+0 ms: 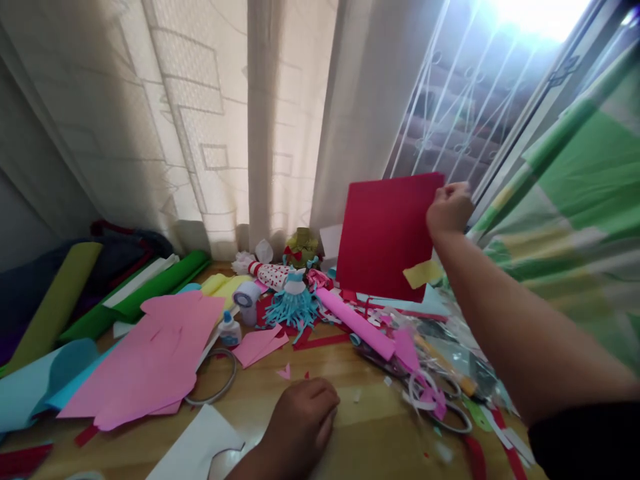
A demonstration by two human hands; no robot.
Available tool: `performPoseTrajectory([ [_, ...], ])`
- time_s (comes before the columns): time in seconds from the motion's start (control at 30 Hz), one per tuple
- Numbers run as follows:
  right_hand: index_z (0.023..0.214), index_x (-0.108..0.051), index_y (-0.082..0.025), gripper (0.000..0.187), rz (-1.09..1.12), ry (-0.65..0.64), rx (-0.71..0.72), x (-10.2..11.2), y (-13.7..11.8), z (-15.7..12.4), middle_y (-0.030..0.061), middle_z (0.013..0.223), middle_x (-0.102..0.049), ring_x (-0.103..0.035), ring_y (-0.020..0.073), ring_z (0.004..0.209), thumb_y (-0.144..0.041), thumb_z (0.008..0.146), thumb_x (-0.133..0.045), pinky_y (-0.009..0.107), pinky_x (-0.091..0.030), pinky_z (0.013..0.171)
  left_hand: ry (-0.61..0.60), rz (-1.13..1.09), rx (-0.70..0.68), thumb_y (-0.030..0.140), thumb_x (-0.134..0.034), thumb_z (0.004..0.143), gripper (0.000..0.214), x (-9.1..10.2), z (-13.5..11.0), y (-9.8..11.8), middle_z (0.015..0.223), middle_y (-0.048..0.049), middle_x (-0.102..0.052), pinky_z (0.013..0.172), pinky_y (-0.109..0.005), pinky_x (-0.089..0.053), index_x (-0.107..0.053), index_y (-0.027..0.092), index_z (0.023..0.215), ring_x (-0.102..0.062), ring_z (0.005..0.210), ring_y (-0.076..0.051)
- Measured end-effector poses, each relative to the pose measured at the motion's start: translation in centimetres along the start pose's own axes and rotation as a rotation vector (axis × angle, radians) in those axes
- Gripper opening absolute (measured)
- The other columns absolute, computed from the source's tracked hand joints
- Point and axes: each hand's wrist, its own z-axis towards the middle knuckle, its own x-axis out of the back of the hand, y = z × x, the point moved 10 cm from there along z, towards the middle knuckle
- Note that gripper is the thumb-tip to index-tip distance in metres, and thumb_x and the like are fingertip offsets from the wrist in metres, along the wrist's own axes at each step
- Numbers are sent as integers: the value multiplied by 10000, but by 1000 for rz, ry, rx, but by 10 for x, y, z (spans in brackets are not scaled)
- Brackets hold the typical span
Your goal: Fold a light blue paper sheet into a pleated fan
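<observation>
Now R hand grips flat red rect. paper, apparently uncut; L hand, fingers curled, below-left of it

The red sheet is smooth, matt paper, the pink cutout matt paper, the glue bottle smooth plastic, the tabletop faintly glossy wood, the curtain textured cloth, and the blurred packaging seemingly shiny, crinkled plastic.
</observation>
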Motion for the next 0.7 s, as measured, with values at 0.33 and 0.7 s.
performPoseTrajectory([
  [0.33, 1085, -491, -153, 273, 3, 34, 98, 14, 0, -49, 134, 1098, -569, -555, 266, 1050, -318, 966, -309, 446, -422, 894, -18, 25, -28, 98, -461, 785, 181, -7, -1, -2, 839, -49, -659, 675, -277, -478, -605, 192, 840, -602, 754, -173],
  [0.7, 1146, -553, -173, 291, -6, -1015, 325, -151, -29, -270, 77, 1146, -578, -595, 185, 943, -336, 906, -528, 386, -515, 798, 100, 24, -160, 113, -445, 787, 188, -4, -2, 0, 780, -50, -664, 619, -258, -487, -598, 195, 862, -622, 698, -165],
])
